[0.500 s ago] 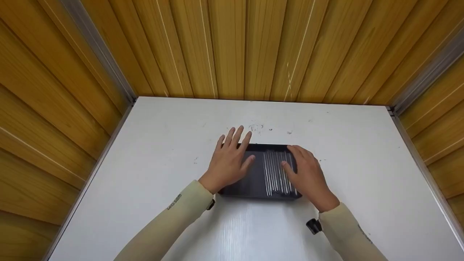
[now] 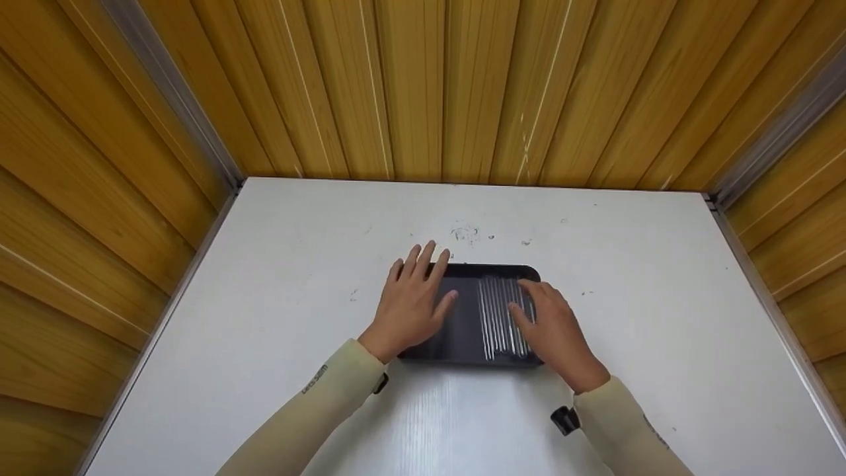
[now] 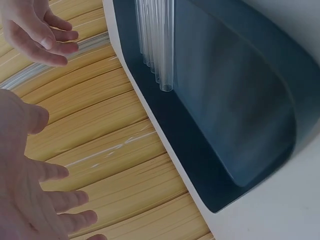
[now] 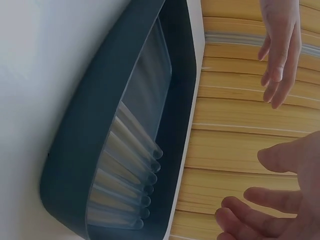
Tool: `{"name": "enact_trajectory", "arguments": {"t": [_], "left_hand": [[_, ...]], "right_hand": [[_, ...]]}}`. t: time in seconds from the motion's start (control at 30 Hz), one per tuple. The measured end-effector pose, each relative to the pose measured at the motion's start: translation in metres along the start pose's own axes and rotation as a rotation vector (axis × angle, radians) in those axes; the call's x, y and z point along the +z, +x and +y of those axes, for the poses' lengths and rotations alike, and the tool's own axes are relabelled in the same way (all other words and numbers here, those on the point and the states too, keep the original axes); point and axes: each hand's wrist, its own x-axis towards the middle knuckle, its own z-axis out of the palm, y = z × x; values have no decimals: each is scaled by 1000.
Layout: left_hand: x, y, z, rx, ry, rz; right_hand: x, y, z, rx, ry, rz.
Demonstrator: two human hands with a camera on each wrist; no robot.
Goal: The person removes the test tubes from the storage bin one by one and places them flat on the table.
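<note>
A dark rectangular tray (image 2: pixel 465 324) lies on the white table. Several clear test tubes (image 2: pixel 497 317) are lined up side by side in its right part; rounded ends (image 4: pixel 150 178) show in the right wrist view, open ends in the left wrist view. Over the tray's left side hovers my left hand (image 2: pixel 408 304), fingers straight and spread, holding nothing. My right hand (image 2: pixel 554 325) is above the tray's right edge, fingers loosely bent, thumb apart, and it overlaps the rightmost tubes in the head view. In the wrist views both palms are bare and apart from the tray.
Wood-patterned panels (image 2: pixel 410 92) wall in the table (image 2: pixel 297 264) at the back and both sides, with metal posts (image 2: pixel 178 92) at the corners. Small dark marks dot the tabletop behind the tray. A small black device (image 2: pixel 565 419) sits at the right wrist.
My right hand has drawn slightly nearer and left, uncovering the tray's far right corner. My left hand has shifted a little left and nearer. The tray and test tubes look unmoved.
</note>
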Motion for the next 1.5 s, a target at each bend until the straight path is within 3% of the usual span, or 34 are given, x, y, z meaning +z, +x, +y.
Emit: {"name": "enact_trajectory", "arguments": {"t": [0.4, 0.93, 1.33, 1.5], "left_hand": [[11, -9, -5, -37, -23, 13], [25, -20, -14, -91, -37, -13], [31, -26, -21, -77, 7, 55], [34, -28, -23, -94, 17, 54]], "right_hand": [[17, 2, 2, -11, 4, 45], [35, 5, 10, 40, 47, 13], [44, 6, 13, 19, 71, 10], [48, 7, 13, 24, 74, 8]]}}
